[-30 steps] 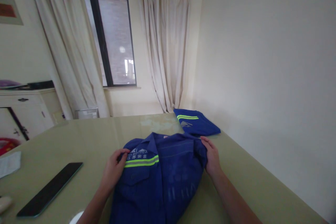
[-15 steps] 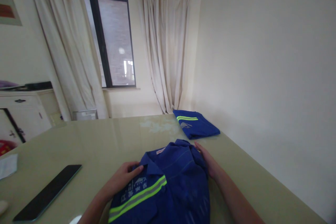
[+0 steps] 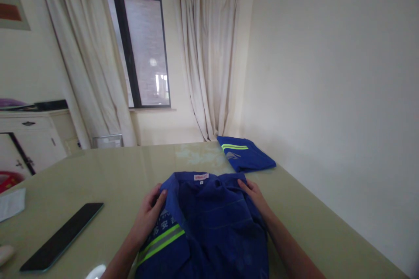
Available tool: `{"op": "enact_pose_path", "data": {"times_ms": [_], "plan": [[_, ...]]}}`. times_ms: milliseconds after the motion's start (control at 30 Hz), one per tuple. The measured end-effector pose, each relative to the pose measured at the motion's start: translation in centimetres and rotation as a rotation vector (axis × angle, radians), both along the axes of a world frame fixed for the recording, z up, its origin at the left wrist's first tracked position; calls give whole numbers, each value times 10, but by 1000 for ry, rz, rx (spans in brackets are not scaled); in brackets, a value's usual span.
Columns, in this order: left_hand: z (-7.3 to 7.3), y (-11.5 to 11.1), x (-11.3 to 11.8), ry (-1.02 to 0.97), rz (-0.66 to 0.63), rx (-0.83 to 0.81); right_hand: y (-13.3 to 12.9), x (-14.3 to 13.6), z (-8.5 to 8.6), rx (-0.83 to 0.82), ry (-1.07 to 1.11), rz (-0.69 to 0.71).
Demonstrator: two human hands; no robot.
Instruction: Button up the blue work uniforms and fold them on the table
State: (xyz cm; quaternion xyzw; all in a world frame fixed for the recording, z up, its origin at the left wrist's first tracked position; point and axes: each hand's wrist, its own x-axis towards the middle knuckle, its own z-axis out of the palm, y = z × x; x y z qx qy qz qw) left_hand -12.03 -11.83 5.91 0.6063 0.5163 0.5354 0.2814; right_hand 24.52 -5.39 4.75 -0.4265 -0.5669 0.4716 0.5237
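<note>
on the green counter [image 3: 131, 178], the blue jacket [image 3: 222, 222] lies between the left hand [image 3: 151, 209] and the right hand [image 3: 257, 198], both holding its upper edges; uneven pulling may make the soft cloth crease.

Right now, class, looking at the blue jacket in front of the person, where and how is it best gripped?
Probably take the blue jacket by its far edge, one hand from each side of the collar, about where the left hand and right hand hold it. The cloth is soft and rumpled between them, so a wide two-handed grip should control it better than a single pinch.
</note>
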Motion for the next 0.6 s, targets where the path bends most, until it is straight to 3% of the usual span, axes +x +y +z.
{"op": "enact_pose_path", "data": {"times_ms": [100,200,400,600], "plan": [[6,-8,10,202,-19,136,-11,-10,10,86,-51,27],[7,-18,29,391,-120,184,-26,-24,19,167,-105,90],[-2,-30,62,266,-335,-15,-44,-37,20,243,-291,188],[-6,-31,70,369,-479,-118,-49,-41,21,380,-432,246]]}}
